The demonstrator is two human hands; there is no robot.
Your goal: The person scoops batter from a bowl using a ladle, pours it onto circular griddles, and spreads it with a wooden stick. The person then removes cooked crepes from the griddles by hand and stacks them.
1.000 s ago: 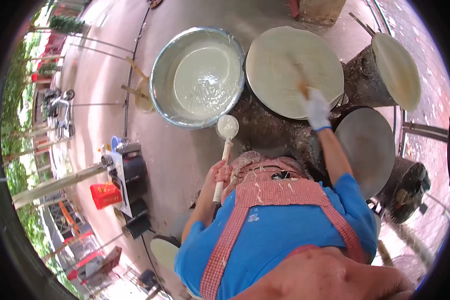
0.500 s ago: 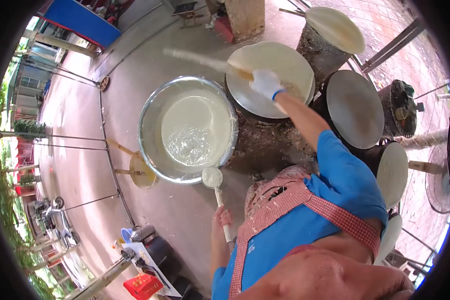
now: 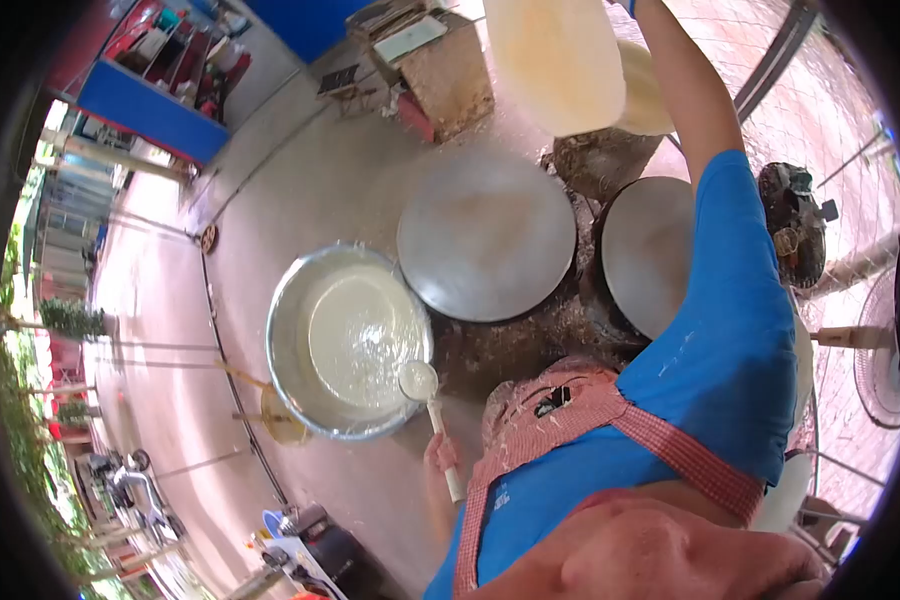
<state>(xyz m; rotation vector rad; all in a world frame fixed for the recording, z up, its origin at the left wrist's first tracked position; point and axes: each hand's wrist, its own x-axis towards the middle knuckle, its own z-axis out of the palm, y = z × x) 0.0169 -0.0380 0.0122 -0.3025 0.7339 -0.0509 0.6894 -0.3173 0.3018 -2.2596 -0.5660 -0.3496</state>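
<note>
My left hand (image 3: 442, 455), bare, is wrapped round the pale handle of a ladle (image 3: 418, 381). The ladle's round bowl holds white batter and overlaps the near rim of a large metal basin (image 3: 273, 345) of the same batter (image 3: 345, 335). My right arm (image 3: 685, 85) reaches to the top edge; only the blue cuff (image 3: 625, 5) at the wrist shows, and the hand is cut off. Beside the cuff a large thin pancake (image 3: 555, 65), pale with a browned middle, is off the griddle. Below it lies the bare round griddle (image 3: 485, 240), with a faint brown patch.
A second griddle (image 3: 650, 260) stands to the right. Behind the raised pancake, more pale flat rounds (image 3: 647, 95) top a rough drum (image 3: 605, 160). A yellowish bucket (image 3: 282, 418) stands left of the basin. A wooden box (image 3: 445, 75) is at the back; a fan (image 3: 882, 350) stands at right.
The pancake has come off the griddle and up to the top edge, leaving the griddle bare. My right arm has swung up and away. The ladle stays in my left hand, now overlapping the basin.
</note>
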